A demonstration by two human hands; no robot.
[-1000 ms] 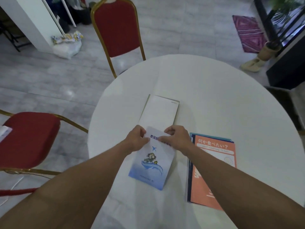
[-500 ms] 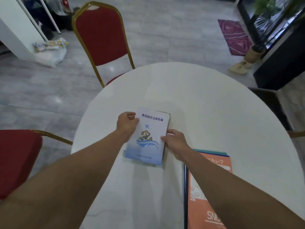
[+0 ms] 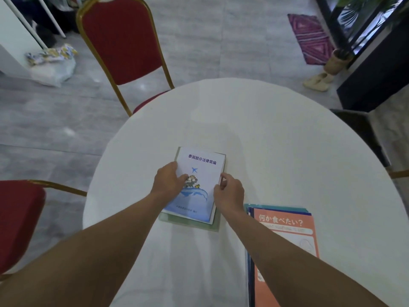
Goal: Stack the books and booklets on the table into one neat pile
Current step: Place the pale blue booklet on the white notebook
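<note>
A blue-and-white booklet (image 3: 202,173) with a whale picture lies on top of a pale green book (image 3: 192,223) near the middle of the round white table (image 3: 276,140). My left hand (image 3: 168,181) rests flat on the booklet's left side, fingers over the cover. My right hand (image 3: 229,192) pinches the right edge of the booklet and the book under it. To the right lies an orange booklet (image 3: 285,229) on top of dark blue and teal books (image 3: 249,251), partly hidden by my right forearm.
A red chair with a gold frame (image 3: 121,41) stands behind the table, and another red chair (image 3: 17,218) is at the left. A white bag (image 3: 53,65) lies on the floor. A purple mat (image 3: 312,36) and slippers (image 3: 318,82) are at the far right.
The whale booklet moved away from me onto the pale green book. My hands shifted along its sides, the left onto the cover, the right up the right edge.
</note>
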